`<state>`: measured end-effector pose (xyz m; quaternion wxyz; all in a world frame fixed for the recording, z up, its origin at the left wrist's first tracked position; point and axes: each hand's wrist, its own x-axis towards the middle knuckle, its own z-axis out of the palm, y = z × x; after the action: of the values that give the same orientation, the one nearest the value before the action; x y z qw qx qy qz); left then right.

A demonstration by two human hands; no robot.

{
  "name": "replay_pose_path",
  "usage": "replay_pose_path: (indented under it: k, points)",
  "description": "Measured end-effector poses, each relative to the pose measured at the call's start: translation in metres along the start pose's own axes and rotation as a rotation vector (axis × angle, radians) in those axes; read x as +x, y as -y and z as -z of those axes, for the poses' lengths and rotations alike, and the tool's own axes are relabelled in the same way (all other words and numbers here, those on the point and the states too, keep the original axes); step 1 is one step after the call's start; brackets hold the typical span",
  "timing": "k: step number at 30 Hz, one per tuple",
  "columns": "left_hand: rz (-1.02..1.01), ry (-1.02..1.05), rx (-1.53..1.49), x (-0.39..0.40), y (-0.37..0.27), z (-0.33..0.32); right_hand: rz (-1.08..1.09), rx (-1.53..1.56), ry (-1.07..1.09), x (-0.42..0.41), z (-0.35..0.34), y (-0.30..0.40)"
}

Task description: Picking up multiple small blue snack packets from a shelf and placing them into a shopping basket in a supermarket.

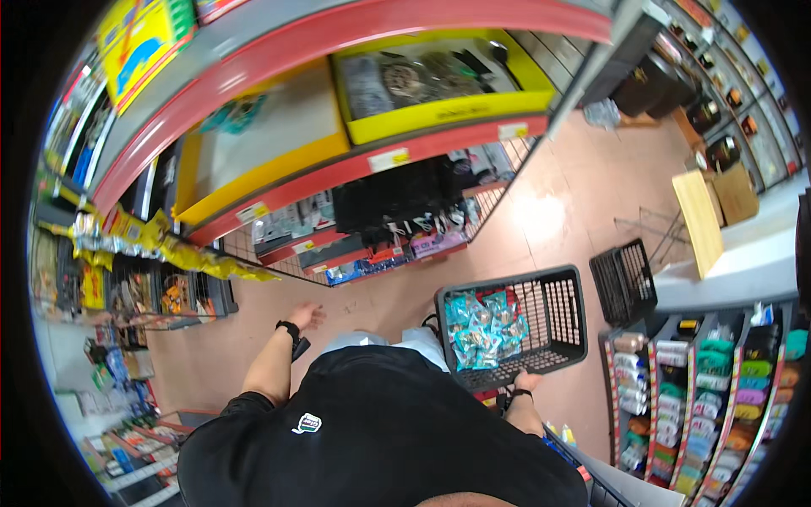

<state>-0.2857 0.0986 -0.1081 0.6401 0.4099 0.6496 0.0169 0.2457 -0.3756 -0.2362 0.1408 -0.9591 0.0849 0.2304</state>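
Observation:
My left hand is held out over the floor with its fingers apart and nothing in it. A black band circles that wrist. On the other side, my right hand grips the near rim of a dark plastic shopping basket; some of its fingers are hard to make out. Several small teal plastic packets fill the left part of this basket, which sits beside my thigh. Ahead of me, a yellow-orange display box on the shelf holds a few similar teal packets at its back.
A bright yellow box with packaged goods stands on the red-edged shelf. Yellow snack bags hang at its left end. Stacked baskets and a wooden board stand right. Shelves of towel-like goods line the near right.

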Motion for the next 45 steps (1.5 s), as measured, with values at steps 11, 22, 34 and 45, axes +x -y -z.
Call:
replay_pose_path:
  k: [11, 22, 34, 45]
  points:
    - [0.230, -0.098, -0.492, -0.026, 0.293, 0.102, 1.135, 0.228, 0.060, -0.225, 0.088, 0.300]
    - [0.185, -0.153, -0.590, -0.035, 0.243, 0.059, 2.049, -0.173, 0.051, -0.570, 0.114, 0.672]
    - [-0.403, -0.297, -0.414, -0.049, 0.088, 0.094, 1.996, -0.499, 0.217, -0.552, 0.119, 0.676]
    - [-1.551, -0.686, 0.321, -0.263, -0.262, 0.068, 1.961, -0.605, 0.186, -0.546, 0.104, 0.737]
